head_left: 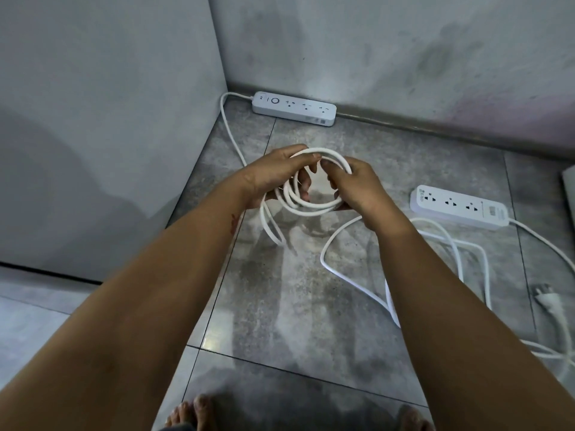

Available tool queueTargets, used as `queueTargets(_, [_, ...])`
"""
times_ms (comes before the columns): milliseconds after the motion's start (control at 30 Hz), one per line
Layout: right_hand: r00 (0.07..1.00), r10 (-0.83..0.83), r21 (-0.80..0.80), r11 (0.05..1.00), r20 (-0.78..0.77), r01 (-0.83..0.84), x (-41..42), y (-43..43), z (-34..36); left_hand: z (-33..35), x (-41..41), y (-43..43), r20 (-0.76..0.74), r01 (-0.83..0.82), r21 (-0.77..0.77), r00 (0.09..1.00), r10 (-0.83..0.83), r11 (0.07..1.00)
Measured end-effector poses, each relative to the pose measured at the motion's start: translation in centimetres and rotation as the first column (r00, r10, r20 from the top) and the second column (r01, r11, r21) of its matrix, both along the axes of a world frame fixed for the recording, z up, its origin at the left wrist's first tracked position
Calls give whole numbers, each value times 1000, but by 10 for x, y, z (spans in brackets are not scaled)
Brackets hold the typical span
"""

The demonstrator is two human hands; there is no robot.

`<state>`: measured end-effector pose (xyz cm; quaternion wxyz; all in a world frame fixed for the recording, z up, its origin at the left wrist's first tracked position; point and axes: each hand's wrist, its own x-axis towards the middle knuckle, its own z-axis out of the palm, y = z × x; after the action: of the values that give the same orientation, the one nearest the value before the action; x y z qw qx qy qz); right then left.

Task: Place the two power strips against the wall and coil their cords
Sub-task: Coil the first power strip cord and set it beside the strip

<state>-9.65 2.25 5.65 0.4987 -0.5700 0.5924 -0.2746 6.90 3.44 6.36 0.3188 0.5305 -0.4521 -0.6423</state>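
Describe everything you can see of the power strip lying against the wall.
The strip is a long white bar with rounded ends, plastic by its look. On top are a round switch near its left end and three sockets in a row; the front face bears a small label. It lies flat on the floor, its back along the wall, near the corner. Its cord leaves the left end and curves forward toward the left hand. No hand touches the strip.

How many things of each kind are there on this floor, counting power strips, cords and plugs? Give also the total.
Power strips: 2 (strip at the wall, strip on the open floor)
Cords: 2 (coiled cord held by left hand and right hand; loose cord)
Plugs: 1 (plug)
Total: 5
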Motion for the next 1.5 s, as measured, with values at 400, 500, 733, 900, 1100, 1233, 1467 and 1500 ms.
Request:
queueTargets(400, [937,-349,109,932,19,345,-28,-29,-2,-29,3,15,567,277,-194,815,-123,941])
queueTargets(500, [904,-427,102,900,-2,425,-34,-31,-9,-46,0,28,747,416,-92,630,-214,905])
queueTargets(733, [946,-277,-41,961,-168,274,-18,-19,-14,-34,-23,16,438,142,49,887,-149,989])
queueTargets(900, [967,-192,-41,981,-165,187,-5,-9,-11,-1,-16,-5,-156,-315,54,934,320,947])
queueTargets(1100, [972,-206,-7,978,-108,207,-5,-3,-10,-12,-7,6,-318,-117,255,927,197,960])
queueTargets(1233, [982,-169,4,985,-81,170,-2,0,-7,-10,-13,6,-340,-164,215,912,231,963])
queueTargets(1467, [993,-28,38,999,-114,33,-3,2,-9,-2,-9,-5,-303,-301,157,892,336,941])
queueTargets(1500, [992,-10,46,999,-126,16,-6,2,-9,-3,-7,-6,-257,-294,153,910,325,944])
